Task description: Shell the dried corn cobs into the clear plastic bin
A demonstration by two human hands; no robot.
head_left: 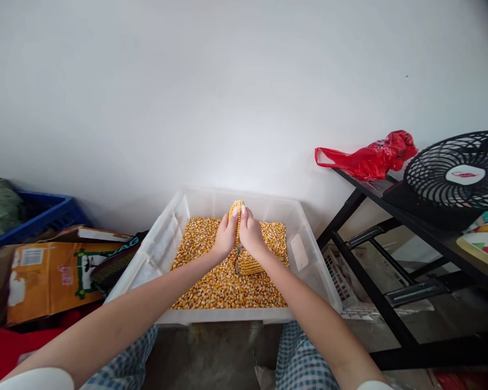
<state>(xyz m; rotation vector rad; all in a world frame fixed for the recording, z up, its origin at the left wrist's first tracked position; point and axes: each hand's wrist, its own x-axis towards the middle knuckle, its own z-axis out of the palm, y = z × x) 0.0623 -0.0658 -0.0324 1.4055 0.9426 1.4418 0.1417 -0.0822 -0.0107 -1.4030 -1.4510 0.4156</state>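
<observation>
My left hand and my right hand are both wrapped round one yellow corn cob, held upright over a clear plastic bin. My thumbs press on the cob's upper part. The cob's lower end shows below my right hand. Loose yellow corn kernels cover the bin's bottom. The bin stands on the floor in front of my knees, against a white wall.
Left of the bin lie an orange cardboard box and a blue crate. To the right is a black metal rack with a red plastic bag and a black fan on top.
</observation>
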